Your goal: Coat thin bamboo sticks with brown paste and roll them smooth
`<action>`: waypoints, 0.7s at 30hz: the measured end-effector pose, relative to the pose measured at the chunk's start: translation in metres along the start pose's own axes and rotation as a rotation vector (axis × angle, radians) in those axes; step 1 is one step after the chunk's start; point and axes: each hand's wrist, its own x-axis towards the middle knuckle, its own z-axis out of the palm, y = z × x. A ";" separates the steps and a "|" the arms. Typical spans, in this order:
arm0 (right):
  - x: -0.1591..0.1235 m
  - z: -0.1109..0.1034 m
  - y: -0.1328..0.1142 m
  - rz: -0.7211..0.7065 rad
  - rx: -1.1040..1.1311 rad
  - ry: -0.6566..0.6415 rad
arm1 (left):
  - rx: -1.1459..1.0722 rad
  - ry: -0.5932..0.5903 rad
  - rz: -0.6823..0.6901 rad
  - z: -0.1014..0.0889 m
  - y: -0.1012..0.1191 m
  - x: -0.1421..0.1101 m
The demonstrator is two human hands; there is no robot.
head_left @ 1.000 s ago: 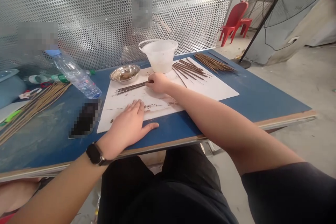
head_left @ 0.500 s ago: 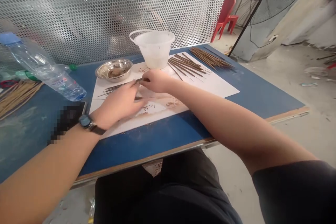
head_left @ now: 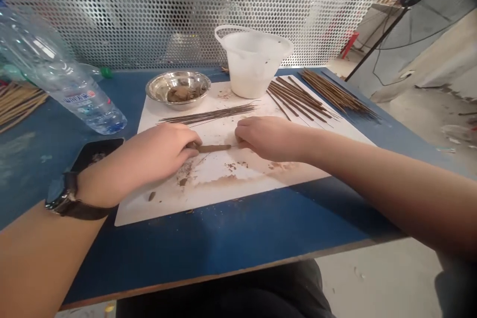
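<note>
My left hand (head_left: 158, 151) and my right hand (head_left: 270, 136) lie low on a white board (head_left: 238, 186), a thin stick with brown paste (head_left: 214, 148) stretched between them. Each hand has its fingers curled down on one end of that stick. Behind the hands lies a bundle of thin bare sticks (head_left: 208, 114). A steel bowl with brown paste (head_left: 178, 89) stands at the board's far left. A white plastic bucket (head_left: 253, 62) stands behind the board. Coated brown sticks (head_left: 298, 99) lie to its right.
A clear water bottle (head_left: 63, 84) lies tilted at the left on the blue table (head_left: 208, 243). A dark phone (head_left: 95, 154) sits by my left wrist. More sticks (head_left: 339, 94) lie at far right, others (head_left: 17, 104) at far left. A perforated metal screen (head_left: 179, 5) backs the table.
My left hand left the table edge and came onto the board. My right hand drew a stick from the bundle toward me. Both hands now press that stick.
</note>
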 end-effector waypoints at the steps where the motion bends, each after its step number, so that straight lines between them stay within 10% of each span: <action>1: -0.002 -0.003 0.004 -0.011 -0.018 -0.015 | -0.007 -0.001 0.009 0.001 0.004 0.000; 13: -0.025 -0.012 0.040 0.064 -0.005 -0.124 | -0.024 0.027 -0.005 0.005 0.006 -0.004; 21: -0.035 0.004 -0.027 0.048 0.117 0.208 | -0.115 -0.013 -0.051 0.005 0.006 -0.003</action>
